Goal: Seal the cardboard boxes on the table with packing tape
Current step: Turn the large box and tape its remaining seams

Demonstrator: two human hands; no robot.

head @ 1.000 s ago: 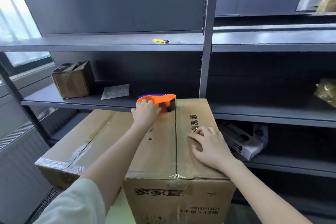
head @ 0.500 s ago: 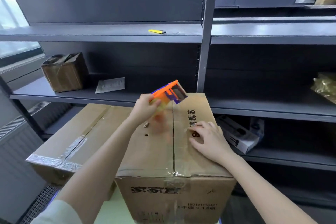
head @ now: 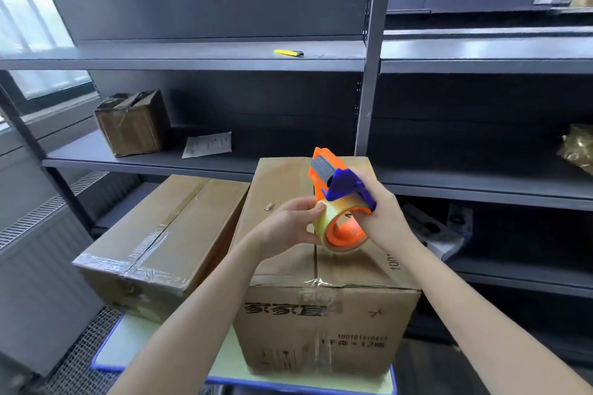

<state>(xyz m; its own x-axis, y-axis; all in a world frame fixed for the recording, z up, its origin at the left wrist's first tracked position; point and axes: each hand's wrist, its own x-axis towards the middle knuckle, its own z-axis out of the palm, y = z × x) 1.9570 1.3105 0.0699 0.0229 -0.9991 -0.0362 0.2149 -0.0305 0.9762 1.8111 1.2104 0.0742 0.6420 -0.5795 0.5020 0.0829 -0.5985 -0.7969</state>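
Observation:
An orange and purple tape dispenser (head: pixel 339 199) with a clear tape roll is held above the tall cardboard box (head: pixel 324 308) in front of me. My right hand (head: pixel 385 218) grips the dispenser from its right side. My left hand (head: pixel 293 226) pinches the roll's left edge with thumb and fingers. Clear tape runs along the tall box's centre seam and over its front edge. A lower, wider cardboard box (head: pixel 160 244) sits to the left, with its seam taped. Both boxes stand on a pale table (head: pixel 134 349) with a blue rim.
Dark grey metal shelving (head: pixel 369 106) stands right behind the boxes. A small taped box (head: pixel 131 123) and a paper sheet (head: pixel 208 145) lie on the middle shelf, a yellow utility knife (head: pixel 288 52) on the upper one. A radiator (head: pixel 41 253) is at the left.
My left hand lifted the dispenser off the far end of the box and brought it toward me. My right hand left the box top and took hold of the dispenser.

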